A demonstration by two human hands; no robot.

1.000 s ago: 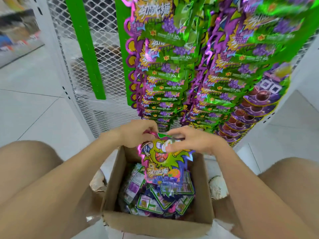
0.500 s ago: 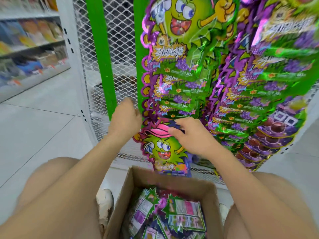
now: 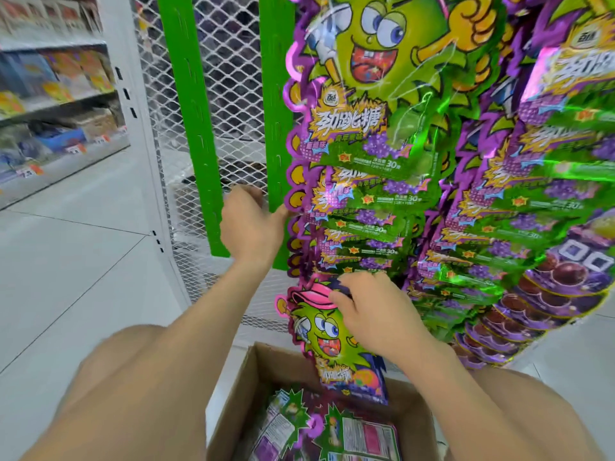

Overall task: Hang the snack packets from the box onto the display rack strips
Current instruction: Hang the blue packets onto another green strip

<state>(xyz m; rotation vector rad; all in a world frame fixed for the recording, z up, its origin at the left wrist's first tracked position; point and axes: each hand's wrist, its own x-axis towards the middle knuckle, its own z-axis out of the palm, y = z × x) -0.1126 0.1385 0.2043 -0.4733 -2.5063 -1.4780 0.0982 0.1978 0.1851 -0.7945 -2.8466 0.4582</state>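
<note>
My right hand (image 3: pixel 376 314) pinches the top of a green-and-purple snack packet (image 3: pixel 327 347) with a pink-capped cartoon face. The packet hangs just under the lowest packet of the hung column (image 3: pixel 359 181). That column covers a green display strip (image 3: pixel 276 128). My left hand (image 3: pixel 249 224) grips the strip's lower part, thumb across its front and fingers curled at its left edge. The open cardboard box (image 3: pixel 256 371) sits below between my knees, with several more packets (image 3: pixel 332 430) lying inside.
A second green strip (image 3: pixel 188 111) hangs bare to the left on the white wire-mesh rack (image 3: pixel 233 78). More columns of purple packets (image 3: pixel 539 211) fill the right side. Store shelves (image 3: pixel 56 94) stand far left across a white tiled floor.
The packet has risen out of the box to the bottom of the hung column. My left hand let go of it and moved up to the green strip. The view tilted upward.
</note>
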